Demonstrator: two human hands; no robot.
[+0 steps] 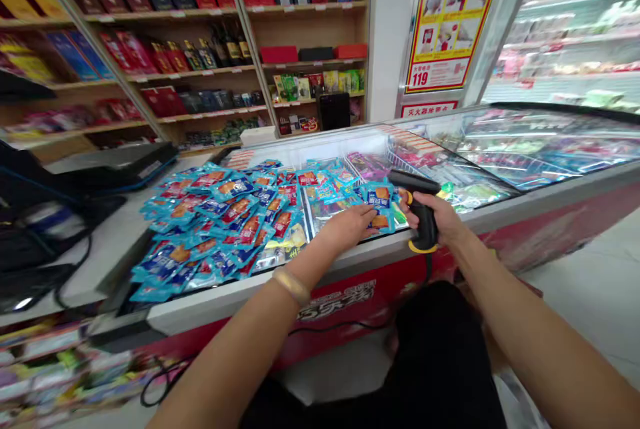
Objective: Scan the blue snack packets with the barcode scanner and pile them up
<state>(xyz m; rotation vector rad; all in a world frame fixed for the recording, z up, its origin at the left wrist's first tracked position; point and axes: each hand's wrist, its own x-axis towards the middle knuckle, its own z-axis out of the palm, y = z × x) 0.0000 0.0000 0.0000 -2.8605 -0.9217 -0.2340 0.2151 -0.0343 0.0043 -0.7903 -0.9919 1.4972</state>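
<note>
Far left: a dark counter terminal [105, 172] sits on the pale counter [107, 249], cut off by the left edge; black cables trail under it, details lost in blur. Below, low shelves of goods are smeared and unreadable.

Left of centre: a heap of blue snack packets [220, 222] covers the glass lid of the chest freezer [350, 282]. The heap runs right up to the lid's near edge at the lower left, some packets overhanging it. Printing on the packets is too small to read.

Centre: the left hand [350, 225] lies palm down, fingers spread and flat, on packets at the right fringe of the heap, closed on nothing. A pale bracelet [293, 285] circles its wrist. Just beside its fingertips lies a single blue packet [380, 205], showing a brown snack picture, touching the fingers or nearly so; I cannot tell which.

Right of centre: the right hand [437, 219] is wrapped around the handle of a black and yellow barcode scanner [417, 205], whose head points left over the single packet. Its cord drops past the freezer's front edge, partly hidden by the forearm.

Right: the freezer lid is bare glass, with glare hiding most of the contents. The tiled floor [595, 289] lies beyond. Both forearms run out of frame at the bottom.
</note>
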